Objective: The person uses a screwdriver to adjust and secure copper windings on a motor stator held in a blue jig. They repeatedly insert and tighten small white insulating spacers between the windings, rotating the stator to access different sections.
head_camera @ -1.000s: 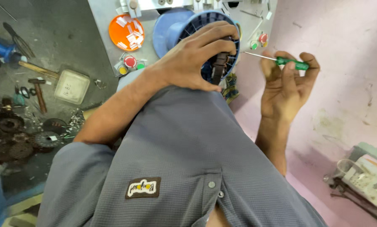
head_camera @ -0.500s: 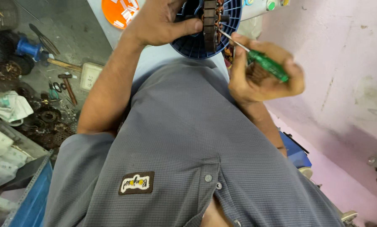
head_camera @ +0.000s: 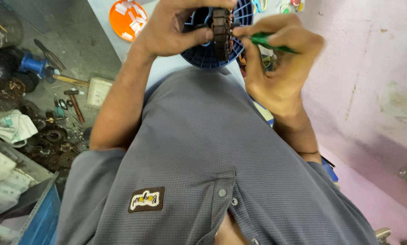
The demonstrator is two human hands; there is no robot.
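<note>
My left hand (head_camera: 176,29) grips a dark laminated motor core (head_camera: 221,31) with copper windings, held upright over a blue ribbed plastic basket (head_camera: 203,59). My right hand (head_camera: 276,68) holds a green-handled screwdriver (head_camera: 269,43), its tip against the right side of the core. Both hands are raised above my grey shirt, close together at the top of the view.
An orange round lid (head_camera: 127,20) with small white pieces lies on the light blue table (head_camera: 108,13). On the floor at left are a hammer (head_camera: 74,104), a white switch box (head_camera: 98,90), a blue tool (head_camera: 31,63) and rusty metal parts (head_camera: 54,140). A pink wall (head_camera: 371,90) stands at right.
The view has tilted down and closer. My right hand moved left with the screwdriver until its tip met the core; my left hand kept its grip on the core.
</note>
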